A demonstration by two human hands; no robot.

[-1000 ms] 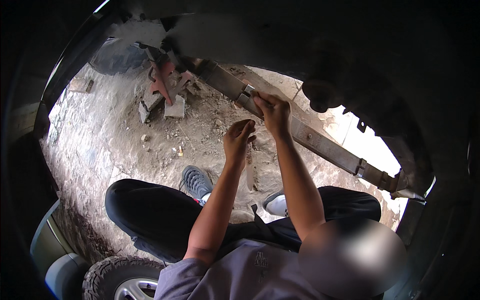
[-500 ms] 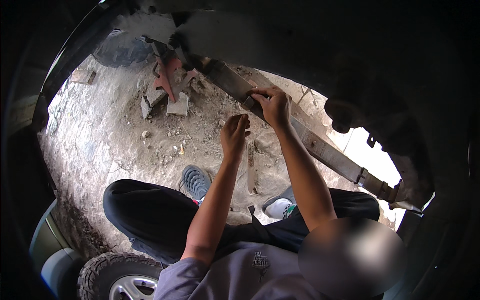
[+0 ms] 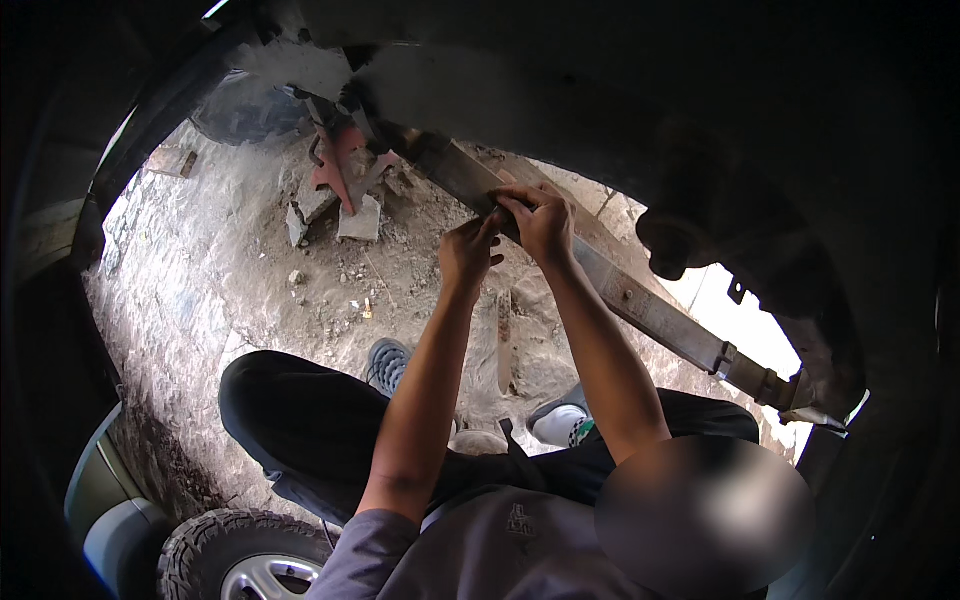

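Observation:
A long flat leaf spring [image 3: 650, 302] runs slantwise under the vehicle, from the upper middle down to the right. My right hand [image 3: 543, 225] is closed at its near edge, thumb and fingers pinched around a small dark metal clip that they now mostly cover. Just left of it and slightly lower, my left hand [image 3: 468, 258] is raised to the same spot. Its thumb and forefinger are pressed together near the right fingertips, the other fingers curled. Whatever small thing they pinch is hidden.
A rusty flat metal strip [image 3: 504, 340] lies on the dirt floor between my shoes. Beyond stands a red jack stand [image 3: 338, 170] beside concrete blocks [image 3: 360, 218]. A tyre [image 3: 215, 545] is at lower left. Dark vehicle bodywork [image 3: 560, 110] hangs over the top and right.
My left hand has risen to meet the right hand at the leaf spring. The right hand stays at the clip, its fingers now covering more of it. The view has shifted slightly.

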